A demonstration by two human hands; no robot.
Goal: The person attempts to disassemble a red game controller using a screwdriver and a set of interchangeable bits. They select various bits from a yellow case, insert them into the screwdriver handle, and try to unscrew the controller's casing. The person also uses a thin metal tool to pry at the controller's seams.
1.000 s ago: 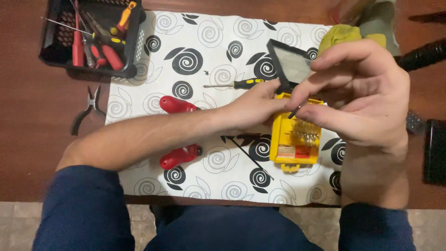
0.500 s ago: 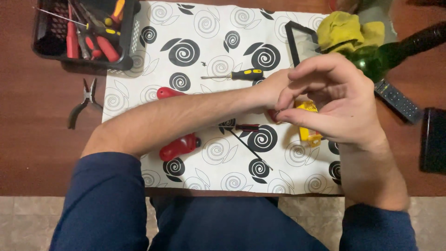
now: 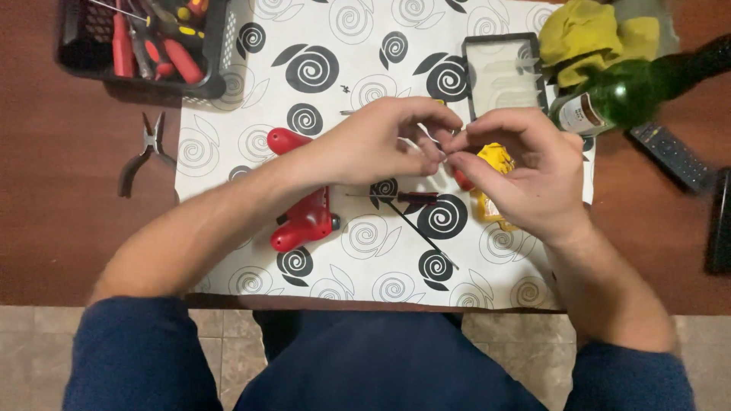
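Above the cloth's right half, left hand and right hand pinch one tiny piece (too small to identify); yellow part lies under the right.

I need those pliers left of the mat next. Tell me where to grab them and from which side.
Take the pliers by the two dark curved handles, which splay toward the near table edge, with the nose pointing away toward the tool basket. Come down from above on the left side: they lie flat on bare wood, apart from the patterned mat, so fingers can probably close around both handles.
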